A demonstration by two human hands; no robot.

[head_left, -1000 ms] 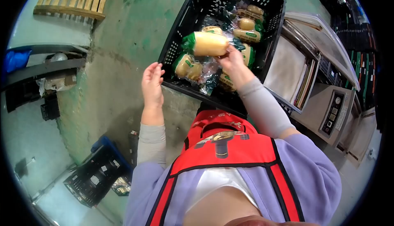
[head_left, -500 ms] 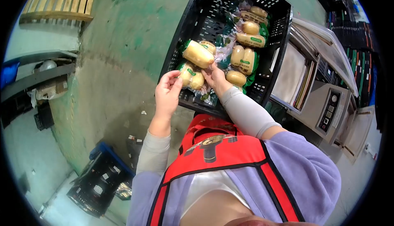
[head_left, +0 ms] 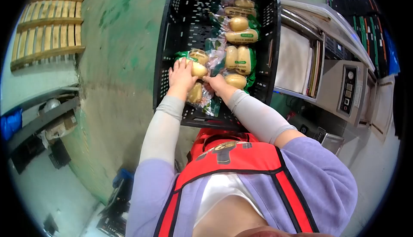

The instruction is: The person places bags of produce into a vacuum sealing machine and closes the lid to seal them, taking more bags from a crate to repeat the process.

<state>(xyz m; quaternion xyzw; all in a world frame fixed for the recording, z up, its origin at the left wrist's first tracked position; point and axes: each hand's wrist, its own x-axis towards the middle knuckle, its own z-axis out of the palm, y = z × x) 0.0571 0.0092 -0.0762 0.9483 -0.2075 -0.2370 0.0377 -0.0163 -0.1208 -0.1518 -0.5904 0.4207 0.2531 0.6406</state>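
Observation:
A black plastic crate (head_left: pixel 161 80) holds several clear and green bags of yellow potatoes. My left hand (head_left: pixel 181 77) lies over a bag of potatoes (head_left: pixel 198 69) in the near left part of the crate, fingers curved across its top. At that bag's right end, my right hand (head_left: pixel 218 84) is closed on the plastic, its fingertips partly hidden. Another bag of potatoes (head_left: pixel 195 93) lies just below, partly covered by my left hand. Along the crate's right side runs a row of bags, the nearest bag of potatoes (head_left: pixel 235 81) close to my right hand.
Right of the crate stands a metal machine (head_left: pixel 349 91) with a control panel and a raised clear lid (head_left: pixel 331 22). Stacked black crates (head_left: pixel 365 35) are behind it. A wooden pallet (head_left: pixel 49 28) is at the far left, above a shelf (head_left: pixel 41 114).
The bag of potatoes has come down among the others in the crate's left part. My left hand has moved up onto it. The view has shifted, so the crate appears further left.

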